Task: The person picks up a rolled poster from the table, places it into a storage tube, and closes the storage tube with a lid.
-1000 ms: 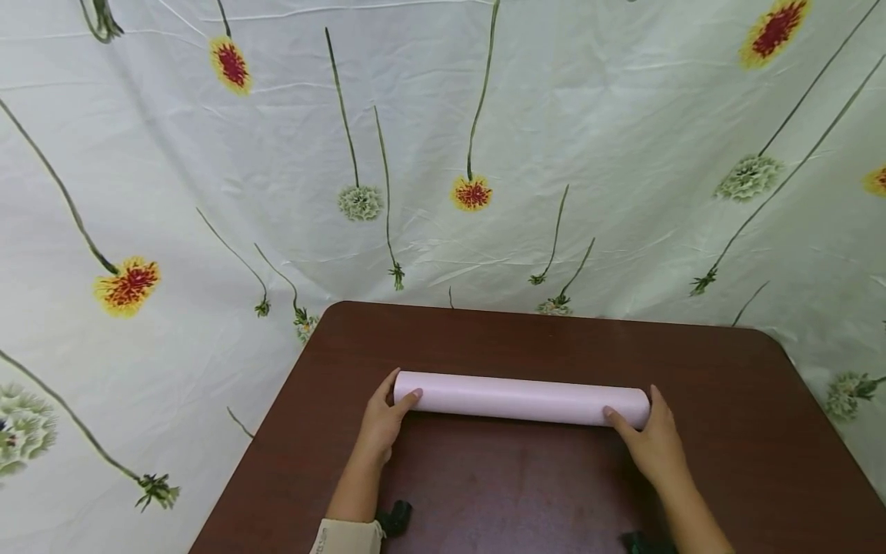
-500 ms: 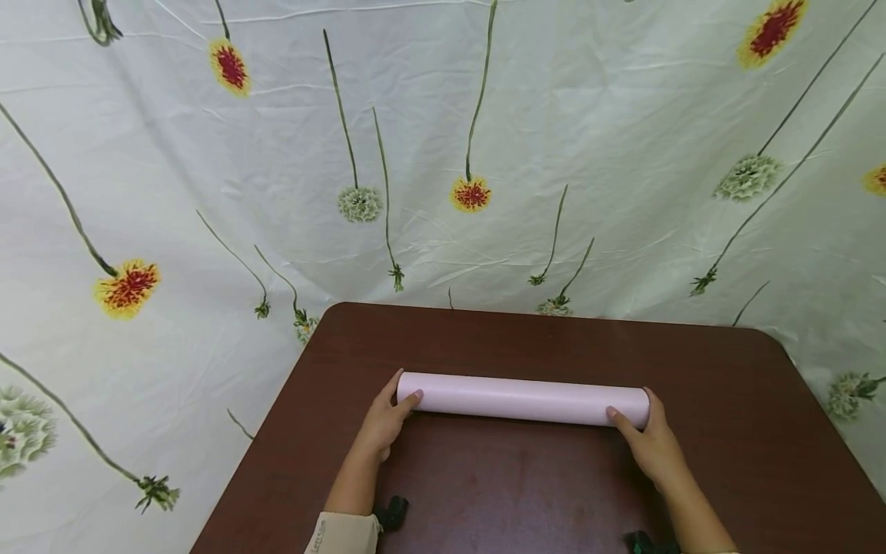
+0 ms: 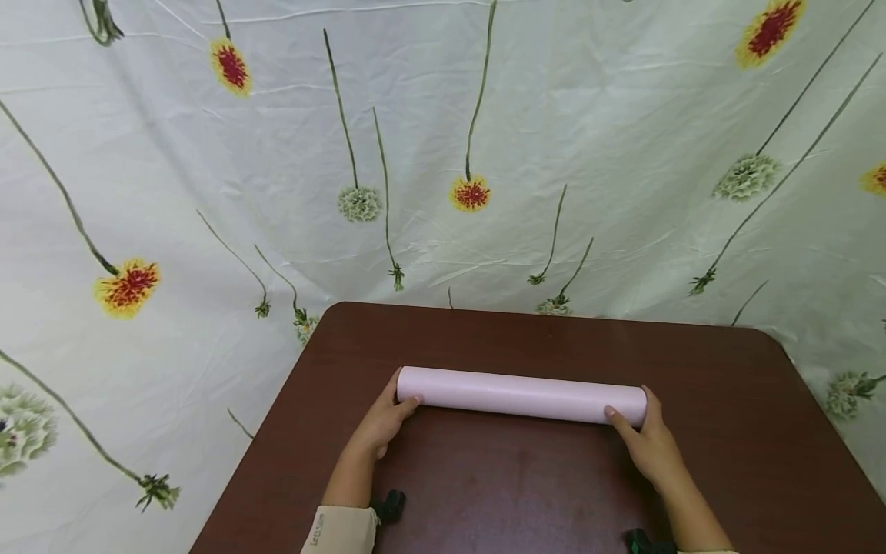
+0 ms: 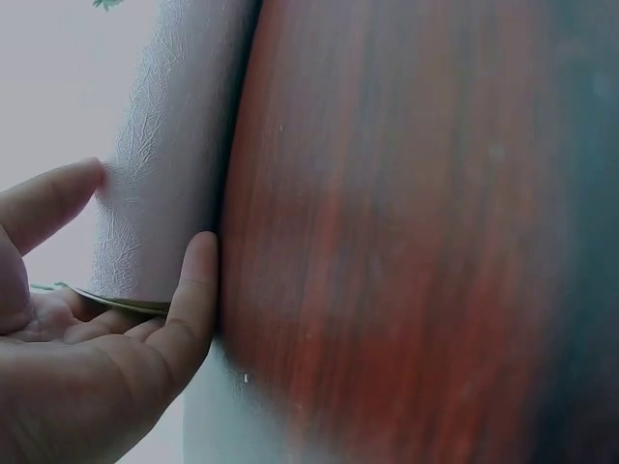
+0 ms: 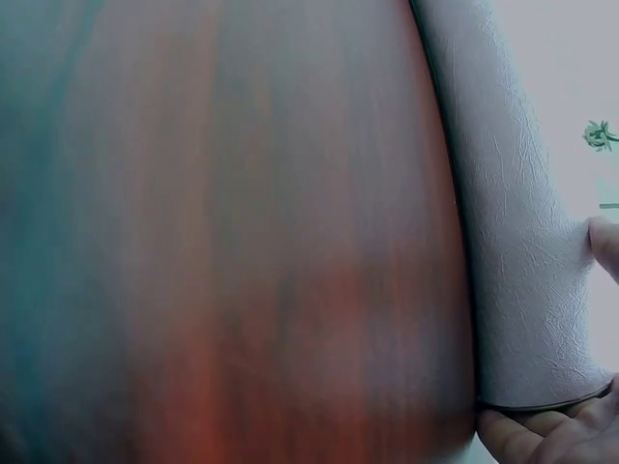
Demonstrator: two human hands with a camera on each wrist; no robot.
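A pale pink wallpaper roll (image 3: 522, 394) lies crosswise on the dark brown table, its surface finely crinkled in both wrist views. My left hand (image 3: 382, 422) grips its left end, thumb on the near side and fingers around the end. At the other end my right hand (image 3: 654, 445) holds it the same way, thumb toward me. The left wrist view shows the left fingers (image 4: 193, 300) tucked against the roll's end, one fingertip between its side and the tabletop. Right fingers (image 5: 513, 440) reach under the roll's end edge in the right wrist view.
The brown wooden table (image 3: 519, 477) has rounded far corners. Behind and to the left hangs a whitish cloth (image 3: 277, 154) printed with flowers. Dark straps with small boxes (image 3: 391, 506) sit at both wrists, and a beige sleeve (image 3: 341, 529) covers the left forearm.
The roll's left end has moved slightly away from me, so the roll slants a little more. My right hand has shifted slightly left, and both hands keep their hold.
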